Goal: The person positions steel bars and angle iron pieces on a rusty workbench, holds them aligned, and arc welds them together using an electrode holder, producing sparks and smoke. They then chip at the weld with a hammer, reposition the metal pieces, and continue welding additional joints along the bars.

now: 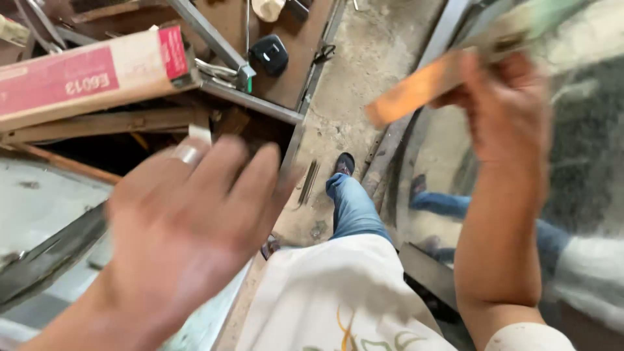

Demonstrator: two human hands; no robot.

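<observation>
My left hand (188, 214) is raised in the foreground at the lower left, blurred, its fingers spread and nothing in it; a ring shows on one finger. My right hand (504, 107) is up at the upper right, closed around a flat orange-brown strip (416, 88) that sticks out to the left and looks blurred. Below me I see my white shirt, a blue trouser leg (354, 208) and a dark shoe (344, 162) on the concrete floor (370, 58).
A long pink and tan cardboard box (84, 81) lies on a cluttered workbench at the upper left, with grey metal bars (214, 39) and a small black object (270, 54). A large reflective sheet (585, 162) on the right mirrors my legs. A metal frame (52, 253) lies at the lower left.
</observation>
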